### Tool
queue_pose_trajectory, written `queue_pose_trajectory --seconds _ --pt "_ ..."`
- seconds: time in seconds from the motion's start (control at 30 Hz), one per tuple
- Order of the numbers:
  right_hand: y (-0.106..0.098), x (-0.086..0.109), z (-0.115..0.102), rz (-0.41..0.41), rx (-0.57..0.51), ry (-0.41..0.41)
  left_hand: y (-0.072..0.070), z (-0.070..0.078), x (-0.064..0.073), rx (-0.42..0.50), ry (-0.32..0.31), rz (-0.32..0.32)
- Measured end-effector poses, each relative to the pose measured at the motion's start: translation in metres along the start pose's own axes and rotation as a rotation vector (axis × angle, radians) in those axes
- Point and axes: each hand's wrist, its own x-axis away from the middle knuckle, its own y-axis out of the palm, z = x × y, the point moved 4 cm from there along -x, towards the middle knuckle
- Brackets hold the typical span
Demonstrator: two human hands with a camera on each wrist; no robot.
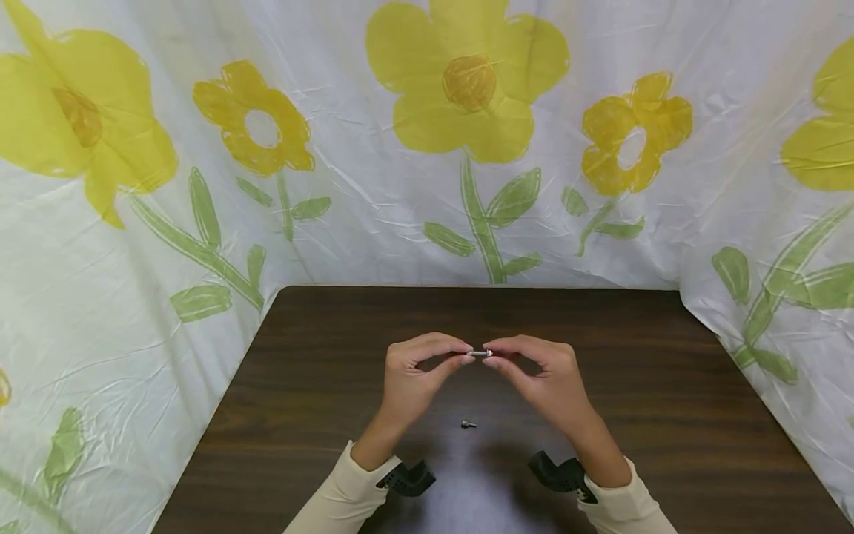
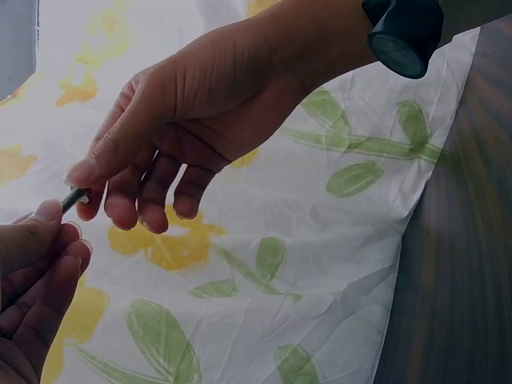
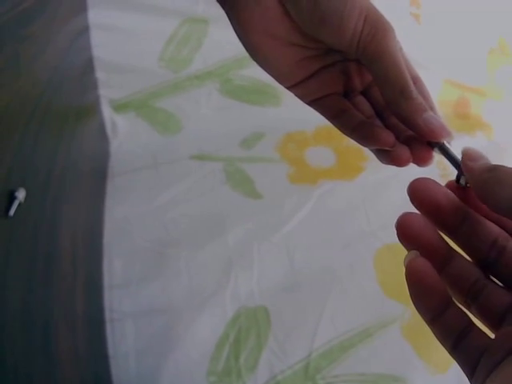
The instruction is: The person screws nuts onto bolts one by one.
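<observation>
Above the table, a thin metal bolt (image 1: 479, 354) lies level between both hands. My left hand (image 1: 415, 377) pinches its left end between thumb and fingertips. At the other end, my right hand (image 1: 545, 377) pinches a wider part with thumb and index finger; whether that is a head or a nut cannot be told. In the left wrist view the bolt's dark shank (image 2: 74, 200) shows between the fingertips. The right wrist view shows the right hand's other fingers (image 3: 452, 232) spread apart. A second short bolt (image 1: 468, 423) lies on the table below the hands.
The dark wood table (image 1: 300, 415) extends under both arms. Behind it and along both sides hangs a white curtain (image 1: 360, 208) with yellow flowers. Each wrist wears a black camera mount (image 1: 408, 478) over a cream sleeve.
</observation>
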Motion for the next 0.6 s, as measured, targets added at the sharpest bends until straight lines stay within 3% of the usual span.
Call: queue_pose_trajectory --seconds 0.6 --pt "0.0021 0.0006 -0.0009 -0.039 0.019 0.11 0.0014 -0.0016 0.0013 0.018 0.006 -0.001"
